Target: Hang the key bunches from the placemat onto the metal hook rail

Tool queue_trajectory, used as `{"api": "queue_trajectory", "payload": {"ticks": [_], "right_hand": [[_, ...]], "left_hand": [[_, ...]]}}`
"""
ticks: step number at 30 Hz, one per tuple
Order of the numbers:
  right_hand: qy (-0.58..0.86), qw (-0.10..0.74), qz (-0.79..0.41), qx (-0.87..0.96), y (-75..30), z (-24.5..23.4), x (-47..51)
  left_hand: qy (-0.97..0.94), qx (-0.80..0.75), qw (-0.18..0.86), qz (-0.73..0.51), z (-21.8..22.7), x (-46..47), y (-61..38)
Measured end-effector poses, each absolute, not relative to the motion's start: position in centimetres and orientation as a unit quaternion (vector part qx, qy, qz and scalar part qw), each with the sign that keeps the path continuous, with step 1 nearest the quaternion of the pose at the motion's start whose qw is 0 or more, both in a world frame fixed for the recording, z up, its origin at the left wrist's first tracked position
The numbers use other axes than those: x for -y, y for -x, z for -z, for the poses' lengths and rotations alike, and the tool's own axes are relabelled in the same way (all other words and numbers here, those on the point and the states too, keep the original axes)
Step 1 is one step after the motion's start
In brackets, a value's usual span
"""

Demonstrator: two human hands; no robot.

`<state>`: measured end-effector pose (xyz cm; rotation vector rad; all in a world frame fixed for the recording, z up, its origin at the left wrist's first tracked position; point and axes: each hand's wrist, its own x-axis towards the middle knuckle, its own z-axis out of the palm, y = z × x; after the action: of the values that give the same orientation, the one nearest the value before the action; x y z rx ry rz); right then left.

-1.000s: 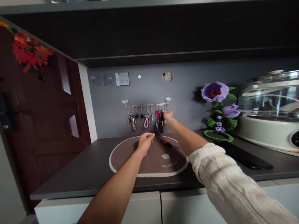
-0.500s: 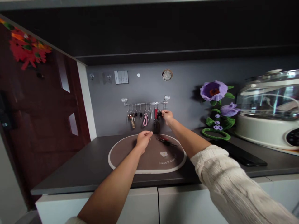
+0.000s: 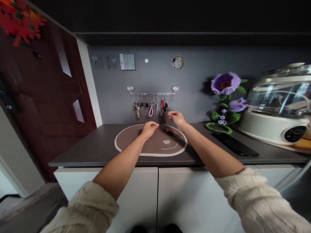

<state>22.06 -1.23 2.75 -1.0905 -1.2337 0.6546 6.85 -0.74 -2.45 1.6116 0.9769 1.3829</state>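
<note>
My left hand point(image 3: 150, 129) hovers over a brown oval mat with a cream rim point(image 3: 131, 143), fingers curled together and nothing visible in them. A bunch of dark keys with a red tag point(image 3: 170, 132) lies on the mat, just right of that hand. My right hand point(image 3: 177, 118) is in the air above the mat's far edge, fingers loosely apart and empty. It is just below and right of several sets of keys point(image 3: 162, 110) hanging from a metal hook rail point(image 3: 152, 94), which also holds a pink loop fob point(image 3: 151, 111).
The mat lies on a dark countertop point(image 3: 92, 145) against a grey wall. To the right stand a purple artificial flower point(image 3: 225, 83), a flat black slab point(image 3: 234, 144) and a glass-lidded white cooker point(image 3: 274, 110). A dark red door point(image 3: 48, 97) stands at left.
My right hand has come down and away from the hanging keys. The view has tilted downward, showing more of the white cabinet fronts and both sleeves. My left hand has barely moved.
</note>
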Motion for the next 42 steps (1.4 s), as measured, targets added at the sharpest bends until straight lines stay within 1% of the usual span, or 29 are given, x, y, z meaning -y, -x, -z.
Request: {"api": "queue_trajectory", "payload": {"ticks": [3,7,11,15,25,30,34,42], "right_hand": [[0.484,0.586,-0.267,0.592,-22.4,-0.9,2.4],[0.514,0.498,-0.223,0.662,-23.1,0.9,3.1],[0.536,0.423,-0.178,0.708,-23.6,1.3,3.3],[0.555,0.381,-0.188,0.715,-23.9,1.3,3.3],[0.592,0.341,-0.165,0.712,-24.1,1.6,3.1],[0.596,0.325,-0.143,0.72,-23.8,1.4,3.3],[0.572,0.34,-0.158,0.73,-23.8,1.4,3.1],[0.511,0.405,-0.169,0.74,-23.4,0.9,3.6]], "left_hand": [[-0.656,-0.375,0.384,-0.53,2.6,0.7,-6.8],[-0.689,-0.373,0.381,-0.491,2.8,0.8,-6.8],[-0.712,-0.371,0.366,-0.47,2.9,1.0,-6.8],[-0.723,-0.374,0.356,-0.459,2.9,1.0,-6.8],[-0.736,-0.387,0.339,-0.44,2.9,0.8,-6.8],[-0.753,-0.381,0.312,-0.436,2.8,1.1,-6.9],[-0.764,-0.377,0.292,-0.434,2.8,1.1,-6.9],[-0.77,-0.351,0.271,-0.459,2.8,0.7,-6.8]]}}
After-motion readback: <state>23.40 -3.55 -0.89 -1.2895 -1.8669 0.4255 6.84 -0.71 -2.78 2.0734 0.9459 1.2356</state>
